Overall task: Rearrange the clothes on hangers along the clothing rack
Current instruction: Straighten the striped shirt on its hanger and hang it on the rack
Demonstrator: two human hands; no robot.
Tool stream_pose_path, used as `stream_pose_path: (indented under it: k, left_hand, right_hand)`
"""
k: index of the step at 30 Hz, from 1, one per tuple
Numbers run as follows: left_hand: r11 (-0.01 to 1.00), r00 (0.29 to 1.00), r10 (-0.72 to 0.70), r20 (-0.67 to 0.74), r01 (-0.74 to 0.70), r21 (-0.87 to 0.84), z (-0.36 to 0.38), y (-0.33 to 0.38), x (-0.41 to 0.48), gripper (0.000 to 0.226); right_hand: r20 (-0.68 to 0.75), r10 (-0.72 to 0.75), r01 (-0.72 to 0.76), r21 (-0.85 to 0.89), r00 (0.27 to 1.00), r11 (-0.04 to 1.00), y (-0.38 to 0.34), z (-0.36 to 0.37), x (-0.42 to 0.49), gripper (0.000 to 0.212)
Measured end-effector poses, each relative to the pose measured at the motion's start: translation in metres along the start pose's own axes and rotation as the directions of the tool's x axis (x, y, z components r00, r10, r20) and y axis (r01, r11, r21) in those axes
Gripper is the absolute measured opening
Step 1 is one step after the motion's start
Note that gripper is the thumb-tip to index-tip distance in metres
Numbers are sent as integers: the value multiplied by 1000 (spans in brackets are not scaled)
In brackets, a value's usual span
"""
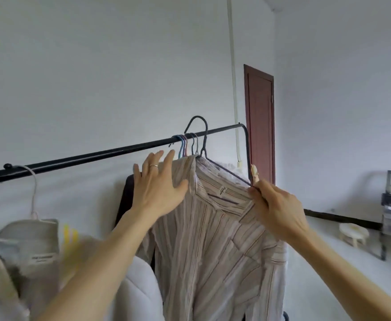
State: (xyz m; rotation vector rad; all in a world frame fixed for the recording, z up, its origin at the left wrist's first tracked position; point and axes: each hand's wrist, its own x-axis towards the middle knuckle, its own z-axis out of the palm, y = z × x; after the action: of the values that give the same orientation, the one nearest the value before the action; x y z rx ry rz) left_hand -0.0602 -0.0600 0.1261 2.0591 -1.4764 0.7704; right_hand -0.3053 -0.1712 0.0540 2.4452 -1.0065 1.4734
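Near the rail (97, 156), right hand (275, 205) pinches hanger (227, 173); left hand (157, 188), spread, presses shirt (213, 239).

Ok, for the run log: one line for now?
left hand: touches striped shirt | right hand: grips dark hanger | hook: at rail

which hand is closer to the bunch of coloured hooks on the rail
Left. The left hand lies open on the striped shirt, fingertips just below the coloured hooks. The right hand grips the dark hanger at its far end, lower and to the right.
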Motion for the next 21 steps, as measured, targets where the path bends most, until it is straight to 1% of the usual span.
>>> stream_pose_path:
  k: [3,4,6,7,9,11,12,14,15,17,19,21]
  left_hand:
    - [986,993,100,70,-89,-137,25,39,-6,74]
    - [973,985,135,105,-112,-204,34,56,-12,67]
    - [944,972,209,111,-170,-284,52,77,-27,51]
    - [931,963,249,106,-207,-302,63,93,-37,47]
    - [918,953,289,93,-248,-310,83,110,-55,45]
    - [905,949,302,92,-255,-340,107,130,-77,48]
    - [902,945,313,90,-266,-341,115,133,-87,51]
    - [896,940,328,88,-281,-343,133,148,-106,57]
    - [899,939,325,109,-271,-343,142,157,-117,60]
    - [911,932,324,166,-259,-322,153,173,-134,58]
    - [908,917,350,192,-282,-311,159,191,-146,53]
    - [893,904,387,180,-320,-315,161,204,-153,53]
  right_hand:
    - [-26,10,-9,32,1000,999,24,-20,-49,24]
    - [-30,43,-42,26,999,999,35,-29,-66,23]
    - [-25,152,-150,43,988,988,50,-41,-94,17]
    - [4,240,-240,73,971,968,62,-51,-110,14]
    - [96,396,-407,206,913,890,85,-63,-130,16]
    - [183,470,-504,261,863,823,114,-82,-152,21]
    - [217,478,-522,259,851,813,123,-88,-159,18]
    - [268,477,-531,188,837,826,142,-99,-176,7]
    - [265,455,-500,136,850,855,152,-103,-185,9]
    - [221,376,-398,63,900,915,160,-106,-195,13]
    - [204,331,-346,43,921,937,160,-105,-199,12]
    - [200,329,-352,93,923,931,155,-98,-198,12]
